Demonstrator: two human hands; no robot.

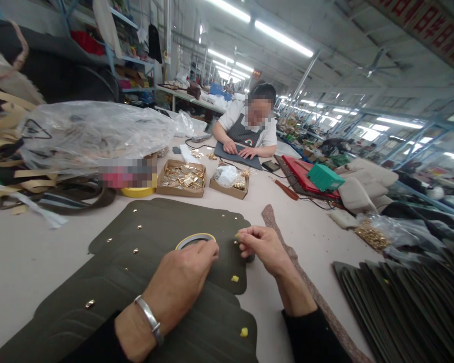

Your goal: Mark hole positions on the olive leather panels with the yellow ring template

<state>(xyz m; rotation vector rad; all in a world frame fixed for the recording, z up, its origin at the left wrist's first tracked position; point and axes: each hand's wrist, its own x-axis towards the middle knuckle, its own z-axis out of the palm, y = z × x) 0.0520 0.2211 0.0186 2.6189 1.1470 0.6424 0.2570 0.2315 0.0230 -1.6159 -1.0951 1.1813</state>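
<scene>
My left hand (181,280) is closed round a roll of yellow tape (195,239) and holds it on a stack of dark olive leather panels (144,237) that carry small metal studs. Just to the right, my right hand (263,247) pinches the tape's loose yellow end at the panel's edge. Two small yellow tape bits (235,278) stick to the panels near my wrists. A silver bracelet (149,317) circles my left wrist.
Two cardboard boxes of gold hardware (181,177) sit beyond the panels. A plastic-covered pile of straps (79,133) fills the left. A co-worker (249,126) presses a dark panel at the far end. Stacked dark panels (401,297) and a bag of gold fittings (373,234) lie right.
</scene>
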